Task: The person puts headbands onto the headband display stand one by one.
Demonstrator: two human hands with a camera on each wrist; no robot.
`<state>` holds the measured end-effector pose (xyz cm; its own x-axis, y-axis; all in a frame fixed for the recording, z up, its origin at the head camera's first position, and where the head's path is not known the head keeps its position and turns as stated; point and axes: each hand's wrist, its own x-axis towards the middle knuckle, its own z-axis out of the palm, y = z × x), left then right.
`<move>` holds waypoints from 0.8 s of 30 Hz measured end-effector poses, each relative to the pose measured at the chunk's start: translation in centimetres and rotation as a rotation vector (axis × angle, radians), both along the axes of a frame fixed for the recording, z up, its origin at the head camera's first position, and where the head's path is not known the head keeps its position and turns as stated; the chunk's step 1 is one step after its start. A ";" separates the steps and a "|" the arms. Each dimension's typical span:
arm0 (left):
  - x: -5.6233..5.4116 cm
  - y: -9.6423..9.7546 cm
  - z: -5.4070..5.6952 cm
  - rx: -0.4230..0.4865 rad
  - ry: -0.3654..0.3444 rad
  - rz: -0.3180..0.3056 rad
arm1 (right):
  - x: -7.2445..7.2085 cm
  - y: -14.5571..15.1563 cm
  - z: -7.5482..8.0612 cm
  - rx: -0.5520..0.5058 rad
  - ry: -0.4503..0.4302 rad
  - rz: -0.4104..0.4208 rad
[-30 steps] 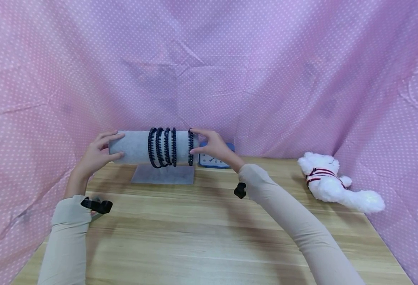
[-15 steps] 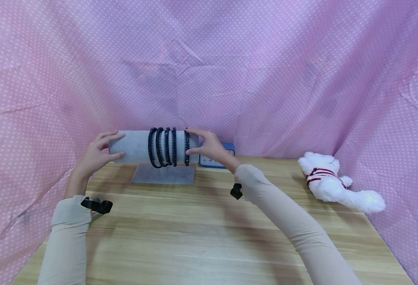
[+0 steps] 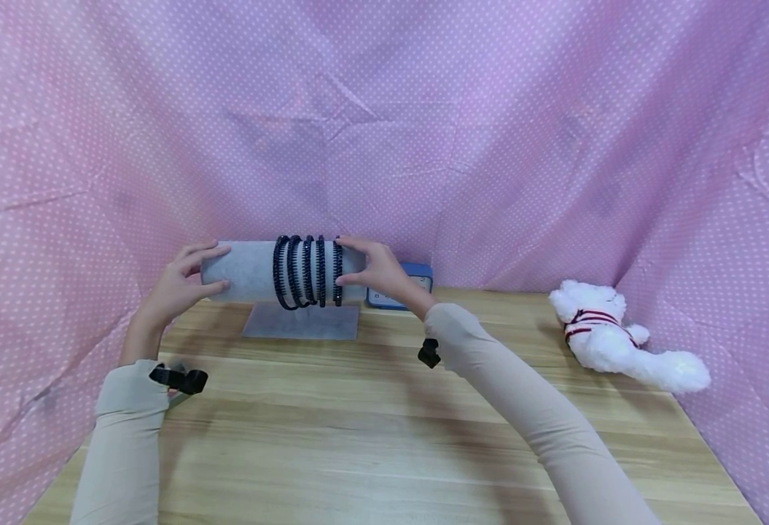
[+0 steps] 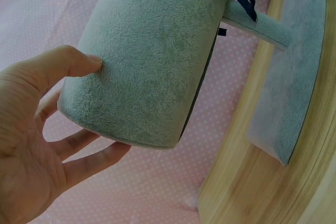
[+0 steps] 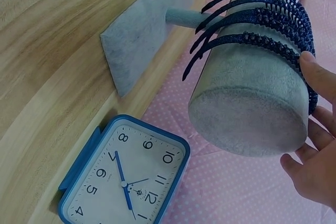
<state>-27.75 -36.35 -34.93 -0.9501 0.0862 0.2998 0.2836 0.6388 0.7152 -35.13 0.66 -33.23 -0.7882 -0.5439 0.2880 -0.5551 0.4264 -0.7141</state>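
A grey plush display stand carries a horizontal roll (image 3: 248,270) above a flat base (image 3: 300,324). Several dark, toothed headbands (image 3: 292,273) sit over the roll, their open ends hanging below it in the right wrist view. My left hand (image 3: 173,286) grips the roll's left end, thumb (image 4: 79,64) on the near side and fingers around the end. With thumb and fingers, my right hand (image 3: 385,273) holds the rightmost headband (image 3: 337,262) on the roll. A narrow gap separates that headband from its neighbour in the head view.
Behind my right hand stands a blue alarm clock (image 5: 123,182), partly covered in the head view. A white plush toy (image 3: 597,332) with red stripes lies at the table's right. Pink dotted cloth (image 3: 384,131) encloses the wooden table (image 3: 305,437).
My right hand has slid the rightmost headband leftward along the roll, closer to the other headbands. My left hand has stayed on the roll's end.
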 end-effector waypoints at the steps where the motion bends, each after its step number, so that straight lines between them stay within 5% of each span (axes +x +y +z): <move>1: 0.0 0.0 0.0 0.002 -0.005 0.003 | 0.0 -0.1 0.0 0.000 0.002 -0.002; 24: 0.1 0.1 0.1 0.002 -0.011 0.003 | 0.4 -0.7 -0.1 0.027 0.000 -0.034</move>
<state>-27.65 -36.28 -34.80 -0.9536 0.0826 0.2896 0.2738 0.6383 0.7195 -34.76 -0.02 -33.33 -0.8065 -0.5243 0.2733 -0.5399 0.4646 -0.7019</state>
